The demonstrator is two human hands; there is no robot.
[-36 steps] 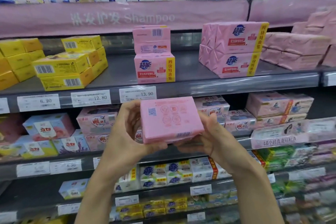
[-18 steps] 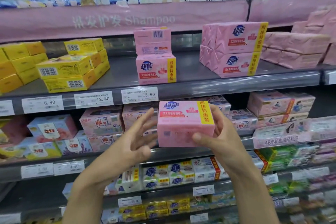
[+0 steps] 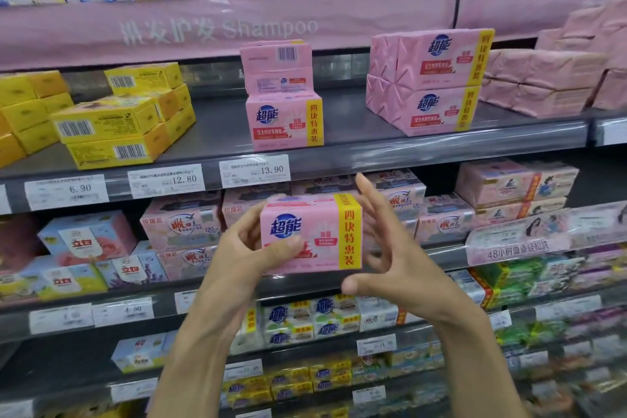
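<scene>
- Left hand (image 3: 237, 260) grips the pink soap pack (image 3: 305, 231), thumb across its front and fingers behind.
- Right hand (image 3: 397, 265) is spread loose just beside the pack's yellow-banded edge.
- Pack is held upright in the air, label facing out, below the 13.90 price tag (image 3: 256, 170).

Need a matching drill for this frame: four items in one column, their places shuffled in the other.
Things
1. pink wrapped soap pack with yellow side band
2. yellow cardboard soap boxes
3. white paper 13.90 price tag
4. pink Shampoo banner

Places
A. on the front edge of the grey metal shelf
B. stacked at the left end of that shelf
C. gripped by the left hand
D. stretched across above that shelf

Pairs: 1-C, 2-B, 3-A, 4-D
</scene>
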